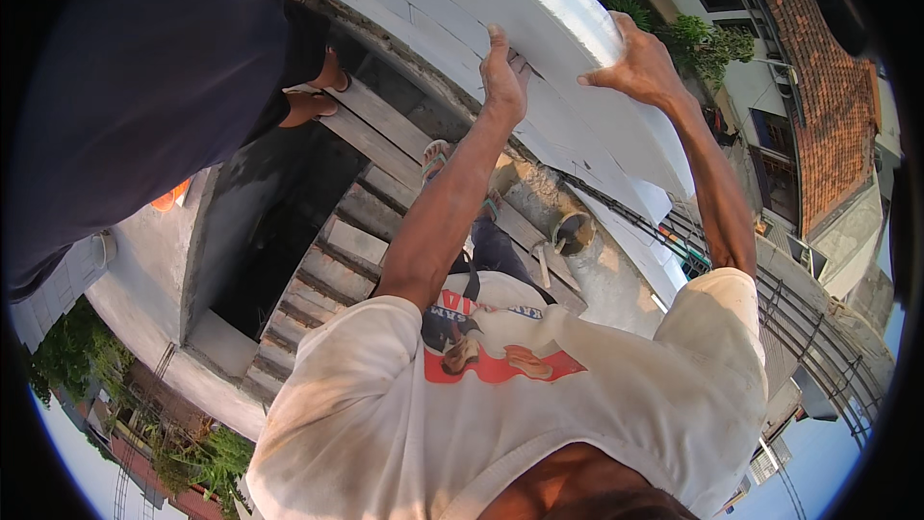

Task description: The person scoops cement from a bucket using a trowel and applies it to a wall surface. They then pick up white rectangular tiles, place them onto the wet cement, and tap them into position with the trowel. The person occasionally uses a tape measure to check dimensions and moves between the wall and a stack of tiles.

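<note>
A pale wall of smooth light blocks [443, 14] curves across the upper middle, with dark joints between the blocks. My right hand [640, 65] grips the wall's top block [568, 34] at its upper edge, thumb on the near face and fingers over the top. Lower on the same face rests my left hand [505, 77], its thumb pointing up and apart from the bent fingers. Nothing shows in this hand, though its fingertips are partly hidden. Both arms are stretched out.
At left, another person in dark clothing [173, 58] stands barefoot on wooden planks [385, 125]. Below the planks is a dark opening [289, 212]. Near my sandalled feet are a bucket [574, 231] and a pale-handled tool [543, 265]. Reinforcing bars [818, 337] run along the right.
</note>
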{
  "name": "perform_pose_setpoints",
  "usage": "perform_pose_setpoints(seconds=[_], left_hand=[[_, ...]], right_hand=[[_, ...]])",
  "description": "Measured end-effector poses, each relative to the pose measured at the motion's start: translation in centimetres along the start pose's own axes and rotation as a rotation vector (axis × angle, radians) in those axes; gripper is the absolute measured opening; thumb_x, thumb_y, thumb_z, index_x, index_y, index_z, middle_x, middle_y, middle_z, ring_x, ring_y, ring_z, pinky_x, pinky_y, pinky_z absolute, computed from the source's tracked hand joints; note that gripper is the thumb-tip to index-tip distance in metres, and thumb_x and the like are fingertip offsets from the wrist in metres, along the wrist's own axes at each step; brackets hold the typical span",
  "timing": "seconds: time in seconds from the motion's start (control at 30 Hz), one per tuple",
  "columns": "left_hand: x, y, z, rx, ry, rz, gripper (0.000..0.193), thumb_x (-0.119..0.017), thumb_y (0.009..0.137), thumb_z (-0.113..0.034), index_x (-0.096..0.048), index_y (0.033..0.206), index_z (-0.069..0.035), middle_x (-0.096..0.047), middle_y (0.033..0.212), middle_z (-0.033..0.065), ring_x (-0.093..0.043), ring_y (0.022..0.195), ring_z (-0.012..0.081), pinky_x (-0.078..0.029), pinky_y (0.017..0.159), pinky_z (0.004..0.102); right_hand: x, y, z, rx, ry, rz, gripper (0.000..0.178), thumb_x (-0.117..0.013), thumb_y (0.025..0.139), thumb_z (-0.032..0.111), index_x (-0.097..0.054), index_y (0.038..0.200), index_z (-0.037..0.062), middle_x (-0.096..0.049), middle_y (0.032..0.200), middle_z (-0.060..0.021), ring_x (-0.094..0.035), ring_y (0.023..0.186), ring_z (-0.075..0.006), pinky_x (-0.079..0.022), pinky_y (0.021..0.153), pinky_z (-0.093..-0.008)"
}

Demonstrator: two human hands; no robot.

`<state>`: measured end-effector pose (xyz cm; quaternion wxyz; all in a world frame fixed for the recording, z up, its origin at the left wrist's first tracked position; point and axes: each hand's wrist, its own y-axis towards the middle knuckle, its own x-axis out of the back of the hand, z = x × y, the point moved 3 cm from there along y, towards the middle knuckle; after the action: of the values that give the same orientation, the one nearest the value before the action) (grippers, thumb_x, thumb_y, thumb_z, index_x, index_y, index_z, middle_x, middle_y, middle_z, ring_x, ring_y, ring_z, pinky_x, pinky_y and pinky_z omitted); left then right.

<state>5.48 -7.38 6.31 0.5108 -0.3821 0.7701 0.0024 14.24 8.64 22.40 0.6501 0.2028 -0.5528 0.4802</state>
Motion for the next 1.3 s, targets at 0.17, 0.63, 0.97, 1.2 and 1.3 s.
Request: perform_pose_setpoints(seconds=[0.17,0.63,0.97,1.2,1.3], left_hand=[[-0.4,-0.2,0.5,-0.023,0.015,-0.007,0.107,-0.047,0.102,-0.073,-0.013,0.163,0.008,-0.024,0.161,0.032,-0.026,0.154,0.0433,-0.023,0.128,0.0528],[1.9,-0.8,-2.9,0.141,0.374,-0.087,0.101,-0.049,0.105,-0.067,-0.017,0.164,0.008,-0.023,0.167,0.033,-0.03,0.154,0.0478,-0.024,0.126,0.0588],[18.9,-4.3,-8.1,0.291,1.012,-0.201,0.069,-0.066,0.099,-0.057,-0.058,0.14,-0.002,-0.064,0.125,0.0097,-0.058,0.115,0.0246,-0.045,0.099,0.0465],[29.7,-15.0,-3.0,1.183,1.589,0.215,0.059,-0.068,0.095,-0.054,-0.065,0.134,-0.01,-0.063,0.124,0.0038,-0.059,0.109,0.0202,-0.047,0.09,0.0445],[25.5,-19.3,-1.2,1.254,1.239,0.066,0.059,-0.061,0.101,-0.041,-0.059,0.141,0.002,-0.068,0.132,0.017,-0.064,0.116,0.0281,-0.051,0.097,0.042]], right_hand=[[0.1,-0.3,0.0,0.002,-0.012,0.007,0.114,-0.097,0.055,0.049,-0.052,0.149,0.0014,-0.072,0.118,-0.0303,-0.074,0.106,-0.042,-0.058,0.098,-0.0465],[0.8,-0.7,1.8,-0.091,-0.011,0.133,0.12,-0.094,0.059,0.054,-0.041,0.154,0.0016,-0.065,0.136,-0.0263,-0.067,0.122,-0.0424,-0.052,0.108,-0.05],[1.7,-7.0,5.2,0.208,-0.024,-0.525,0.118,-0.095,0.066,0.054,-0.037,0.16,0.0143,-0.046,0.158,-0.0122,-0.045,0.147,-0.034,-0.037,0.124,-0.058],[-16.4,-21.9,8.8,-0.072,0.668,0.093,0.079,-0.082,0.089,0.038,-0.049,0.153,0.0062,-0.056,0.151,-0.0192,-0.051,0.141,-0.039,-0.041,0.12,-0.0496],[-28.8,-31.0,5.5,-0.509,0.642,0.469,0.095,-0.073,0.091,0.058,-0.042,0.154,-0.0049,-0.048,0.154,-0.0323,-0.049,0.143,-0.044,-0.039,0.121,-0.0498]])
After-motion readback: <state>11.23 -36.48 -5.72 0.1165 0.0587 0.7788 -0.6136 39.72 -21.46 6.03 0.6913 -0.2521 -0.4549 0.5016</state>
